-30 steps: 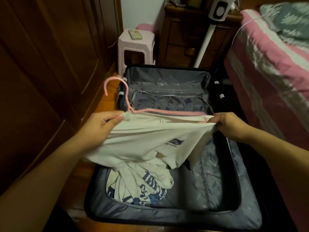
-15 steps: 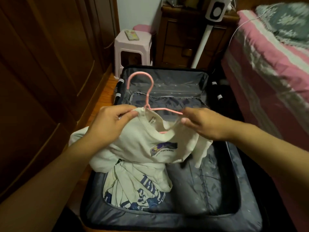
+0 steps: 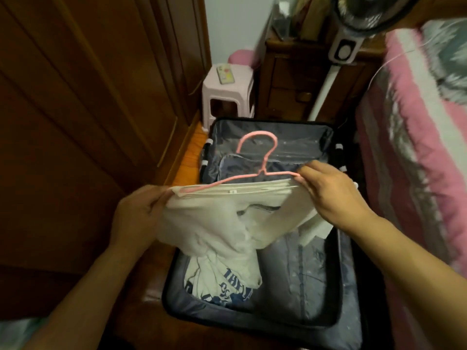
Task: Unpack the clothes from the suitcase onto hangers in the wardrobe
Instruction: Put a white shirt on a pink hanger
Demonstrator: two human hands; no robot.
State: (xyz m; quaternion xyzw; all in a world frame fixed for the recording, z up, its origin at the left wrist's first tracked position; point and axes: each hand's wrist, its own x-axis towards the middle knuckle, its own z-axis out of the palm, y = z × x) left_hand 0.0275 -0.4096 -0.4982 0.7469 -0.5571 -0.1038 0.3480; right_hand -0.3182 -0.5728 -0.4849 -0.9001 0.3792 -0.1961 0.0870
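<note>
Stretching the white shirt (image 3: 227,215) over the pink hanger (image 3: 262,170), above the open suitcase (image 3: 313,279).

I hold the shirt at picture centre: my left hand (image 3: 136,218) at nine o'clock pinches its cloth over one hanger end, my right hand (image 3: 331,195) at three o'clock grips cloth at the other end. I judge one hanger arm could slip out of the opening if I let go unevenly, dropping the shirt onto the printed shirt (image 3: 225,281) at six o'clock in the suitcase. The hook at twelve o'clock could snag the lining. The wardrobe (image 3: 75,109) at ten o'clock looks closed, so I'd need a free hand.
</note>
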